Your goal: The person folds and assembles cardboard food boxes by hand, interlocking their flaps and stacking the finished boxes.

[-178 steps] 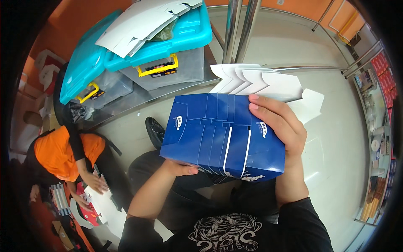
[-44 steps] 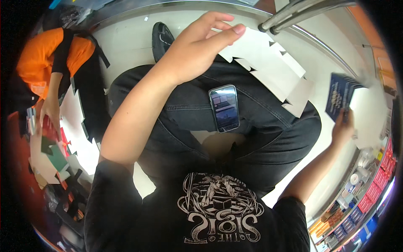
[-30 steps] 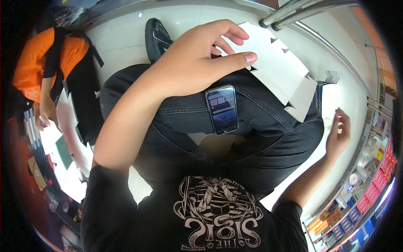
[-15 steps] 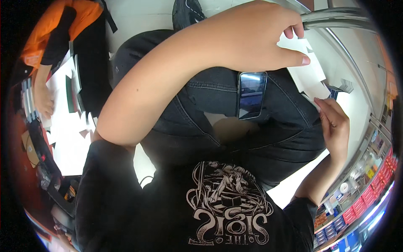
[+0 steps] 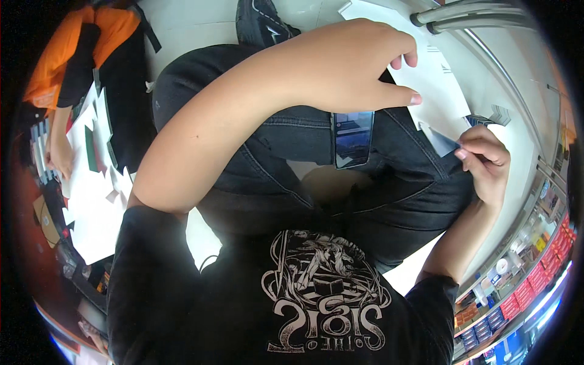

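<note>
The right hand (image 5: 488, 160) pinches the white card (image 5: 439, 85) at its near end, seemingly folding, which calls for steadying by the loosely spread left hand (image 5: 365, 64).

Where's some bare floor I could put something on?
Bare floor shows between the black strap and black shoe, and right of the white card, below the metal poles. It's crowded by the right hand, near the blue-and-white stack, and at the left, where white cardboard spreads.

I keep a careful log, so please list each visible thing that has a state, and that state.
White card: mostly flat, near end bent
Right hand: pinching white card
Left hand: open, over white card
Phone: screen lit, partly covered
Folded cards: nested, on floor
</note>
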The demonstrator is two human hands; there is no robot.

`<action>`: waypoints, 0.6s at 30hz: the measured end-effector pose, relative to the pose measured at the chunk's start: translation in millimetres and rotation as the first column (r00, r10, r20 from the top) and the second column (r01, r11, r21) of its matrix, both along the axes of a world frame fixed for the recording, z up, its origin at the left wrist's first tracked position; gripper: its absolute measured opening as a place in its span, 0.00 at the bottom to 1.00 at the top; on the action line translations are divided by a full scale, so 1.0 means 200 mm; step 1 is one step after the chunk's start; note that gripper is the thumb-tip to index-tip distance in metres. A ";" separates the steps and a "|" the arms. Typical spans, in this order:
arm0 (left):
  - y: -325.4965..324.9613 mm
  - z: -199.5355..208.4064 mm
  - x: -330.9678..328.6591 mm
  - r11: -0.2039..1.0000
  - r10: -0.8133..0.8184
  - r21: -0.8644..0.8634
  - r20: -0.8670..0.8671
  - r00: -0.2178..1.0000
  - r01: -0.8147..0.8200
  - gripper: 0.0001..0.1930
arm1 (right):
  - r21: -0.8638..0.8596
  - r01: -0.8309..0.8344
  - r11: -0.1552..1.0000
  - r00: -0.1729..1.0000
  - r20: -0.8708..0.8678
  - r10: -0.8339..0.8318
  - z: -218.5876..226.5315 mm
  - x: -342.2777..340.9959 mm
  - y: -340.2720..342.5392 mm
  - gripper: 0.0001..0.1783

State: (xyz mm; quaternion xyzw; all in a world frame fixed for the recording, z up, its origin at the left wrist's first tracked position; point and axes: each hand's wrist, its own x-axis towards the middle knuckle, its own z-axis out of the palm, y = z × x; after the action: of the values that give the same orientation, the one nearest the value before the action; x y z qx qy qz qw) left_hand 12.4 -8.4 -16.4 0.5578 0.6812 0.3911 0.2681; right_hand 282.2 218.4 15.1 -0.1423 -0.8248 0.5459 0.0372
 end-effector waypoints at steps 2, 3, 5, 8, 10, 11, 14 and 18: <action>0.00 -0.04 0.00 0.995 0.018 0.094 -0.064 0.998 -0.012 0.28 | -0.003 0.022 1.000 1.000 -0.020 -0.022 0.04 0.02 0.03 0.06; 0.01 -0.05 -0.01 0.995 0.014 0.098 -0.064 0.998 -0.008 0.28 | 0.048 0.167 0.985 0.984 -0.074 -0.163 0.07 0.02 0.03 0.07; 0.01 -0.05 -0.02 0.996 0.020 0.087 -0.060 0.998 -0.014 0.28 | 0.170 0.335 0.927 0.941 -0.115 -0.319 0.12 0.04 0.05 0.13; 0.01 -0.03 -0.03 0.999 0.005 0.052 -0.060 0.998 -0.001 0.28 | 0.290 -0.017 0.957 0.998 0.066 -0.002 0.19 -0.05 -0.02 0.17; -0.03 -0.03 -0.05 0.999 -0.015 0.049 -0.122 0.992 0.021 0.26 | 0.328 -0.197 0.924 0.977 0.149 0.156 0.12 -0.15 -0.09 0.23; -0.02 -0.04 -0.05 0.996 -0.048 0.061 -0.162 0.986 0.059 0.24 | 0.339 -0.242 0.909 0.970 0.115 0.215 0.09 -0.17 -0.10 0.21; 0.00 -0.04 -0.03 0.997 -0.063 0.040 -0.124 0.990 0.068 0.26 | 0.197 -0.251 0.948 0.968 0.083 0.239 0.04 -0.14 -0.09 0.17; -0.02 -0.04 -0.02 0.994 -0.070 0.071 -0.108 0.992 0.078 0.25 | 0.009 -0.250 0.968 0.965 0.079 0.249 0.03 -0.14 -0.03 0.12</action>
State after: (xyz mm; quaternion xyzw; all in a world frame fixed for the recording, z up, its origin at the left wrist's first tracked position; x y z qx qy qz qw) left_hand 7.5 -12.0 -24.6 0.6121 0.6580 0.3764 0.2250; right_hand 254.6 211.6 22.0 -0.0581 -0.8420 0.5326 -0.0625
